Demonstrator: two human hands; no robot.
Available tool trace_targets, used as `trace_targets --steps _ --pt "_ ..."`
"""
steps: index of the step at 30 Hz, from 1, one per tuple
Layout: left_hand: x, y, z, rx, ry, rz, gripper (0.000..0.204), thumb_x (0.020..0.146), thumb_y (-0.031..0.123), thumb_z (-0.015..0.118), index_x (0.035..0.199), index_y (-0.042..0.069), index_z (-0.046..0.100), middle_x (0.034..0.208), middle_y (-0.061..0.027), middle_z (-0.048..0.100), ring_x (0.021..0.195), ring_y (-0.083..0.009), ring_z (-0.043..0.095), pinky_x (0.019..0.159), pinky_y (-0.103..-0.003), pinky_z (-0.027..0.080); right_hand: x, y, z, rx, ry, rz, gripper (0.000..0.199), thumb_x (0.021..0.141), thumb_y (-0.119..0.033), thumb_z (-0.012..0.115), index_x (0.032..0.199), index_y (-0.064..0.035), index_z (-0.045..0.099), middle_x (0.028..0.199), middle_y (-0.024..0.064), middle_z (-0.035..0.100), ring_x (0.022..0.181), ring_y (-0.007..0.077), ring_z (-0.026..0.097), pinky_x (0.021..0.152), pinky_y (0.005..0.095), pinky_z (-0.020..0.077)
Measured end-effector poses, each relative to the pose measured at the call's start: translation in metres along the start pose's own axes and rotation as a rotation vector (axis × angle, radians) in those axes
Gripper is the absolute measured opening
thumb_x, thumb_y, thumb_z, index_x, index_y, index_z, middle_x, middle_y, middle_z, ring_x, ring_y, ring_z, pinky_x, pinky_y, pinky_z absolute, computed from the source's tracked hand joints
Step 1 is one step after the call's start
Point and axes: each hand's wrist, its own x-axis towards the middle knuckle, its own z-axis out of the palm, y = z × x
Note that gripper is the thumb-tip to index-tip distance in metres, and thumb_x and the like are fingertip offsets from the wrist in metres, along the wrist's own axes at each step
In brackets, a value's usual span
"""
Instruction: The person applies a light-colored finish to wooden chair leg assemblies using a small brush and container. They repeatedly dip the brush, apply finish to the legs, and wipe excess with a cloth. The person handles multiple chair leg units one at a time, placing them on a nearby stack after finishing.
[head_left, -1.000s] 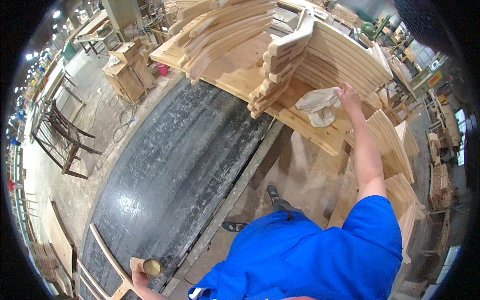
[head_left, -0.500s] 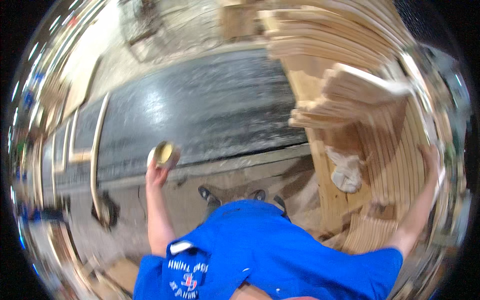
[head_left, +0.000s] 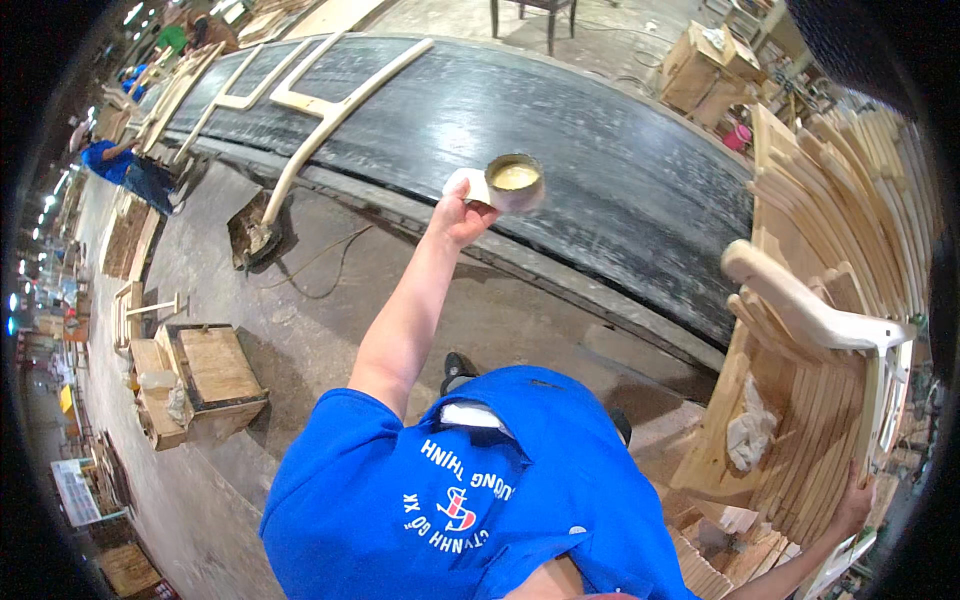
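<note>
My left hand [head_left: 458,215] is raised in front of me and holds a small round tin [head_left: 515,180] of yellowish paste, with a white scrap under it. The tin hangs over the edge of a long black bench top [head_left: 600,140]. My right hand [head_left: 855,505] reaches out low on the right and grips the edge of a pale wooden piece [head_left: 880,400] that leans on a stack of curved wooden parts [head_left: 840,230]. A crumpled white rag [head_left: 745,435] lies on the stack, to the left of that hand.
Long pale wooden frames [head_left: 300,100] lie on the far left of the black top. Wooden boxes [head_left: 205,375] stand on the concrete floor at my left, and a cable [head_left: 320,265] trails near them. Another person in blue [head_left: 105,160] works far off.
My view has swung round. My left hand has lifted the tin from low at my side to out in front. My right hand has left the rag and now holds the stack's edge.
</note>
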Motion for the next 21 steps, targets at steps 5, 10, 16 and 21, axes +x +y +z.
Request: trace_targets --steps 5,10,16,21 --pt "-0.027 0.085 -0.055 0.035 0.01 0.091 0.041 0.096 0.033 0.038 0.128 0.007 0.038 0.127 -0.0114 0.044 0.119 -0.0301 0.042 0.1 -0.054 0.033 -0.099 -0.124 -0.03 0.097 0.311 -0.199 0.063 0.077 -0.055 0.062 0.104 0.0024 0.06 0.101 0.0193 0.061 0.096 0.0361 0.056 0.082 0.044 0.0438" --pt "-0.041 0.169 -0.102 0.02 0.149 0.22 0.044 0.096 0.036 0.035 0.129 0.007 0.038 0.13 -0.0117 0.043 0.119 -0.0317 0.042 0.101 -0.054 0.031 -0.194 -0.26 -0.064 0.366 0.268 -0.32 0.049 0.069 -0.038 0.077 0.098 -0.001 0.062 0.092 0.0141 0.061 0.09 0.0317 0.056 0.079 0.0415 0.0444" --pt "-0.077 0.263 -0.154 0.001 0.113 0.373 0.05 0.097 0.038 0.025 0.132 0.005 0.035 0.134 -0.0156 0.04 0.122 -0.0345 0.04 0.101 -0.056 0.033 -0.255 -0.378 -0.055 0.524 0.302 -0.515 0.054 0.058 -0.037 0.081 0.096 -0.0049 0.059 0.091 0.0107 0.059 0.089 0.03 0.054 0.077 0.041 0.0437" --pt "-0.127 0.311 -0.188 0.053 -0.018 0.338 0.049 0.095 0.041 0.033 0.129 0.006 0.038 0.128 -0.0166 0.046 0.117 -0.0347 0.046 0.098 -0.057 0.038 -0.274 -0.438 -0.042 0.537 0.171 -0.568 0.055 0.057 -0.037 0.08 0.093 -0.0049 0.054 0.09 0.0087 0.054 0.09 0.0284 0.051 0.077 0.0394 0.0418"
